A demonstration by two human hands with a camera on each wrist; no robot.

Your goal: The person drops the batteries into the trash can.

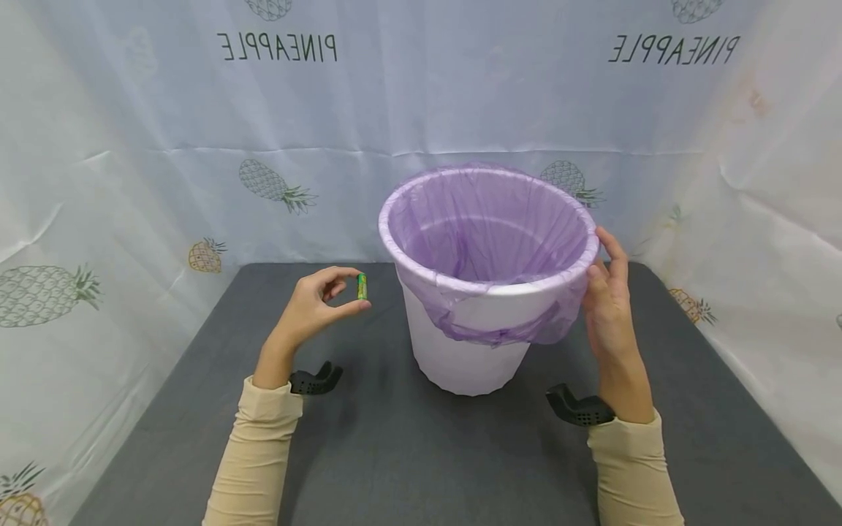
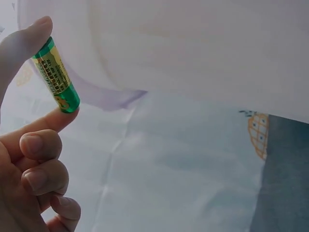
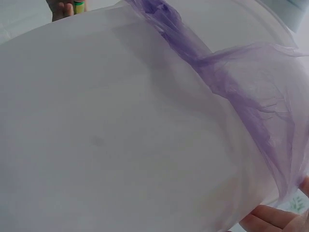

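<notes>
In the head view, my left hand (image 1: 316,303) pinches a small green battery (image 1: 362,286) upright between thumb and index fingertip. The left wrist view shows the battery (image 2: 56,75) closer, with a gold printed label and the other fingers curled beneath it. To its right stands a white waste bin (image 1: 463,359) with a translucent purple bin liner (image 1: 490,241) folded over its rim. My right hand (image 1: 608,310) rests against the bin's right side, fingertips at the rim. In the right wrist view, several fingers (image 3: 273,217) touch the bin's wall below the overhanging liner (image 3: 260,106).
A dark grey tabletop (image 1: 414,467) lies under the bin. Behind and beside it hangs a pale curtain (image 1: 368,109) printed with pineapples. A black wrist mount (image 1: 317,379) sits at the left wrist and another black mount (image 1: 579,407) at the right.
</notes>
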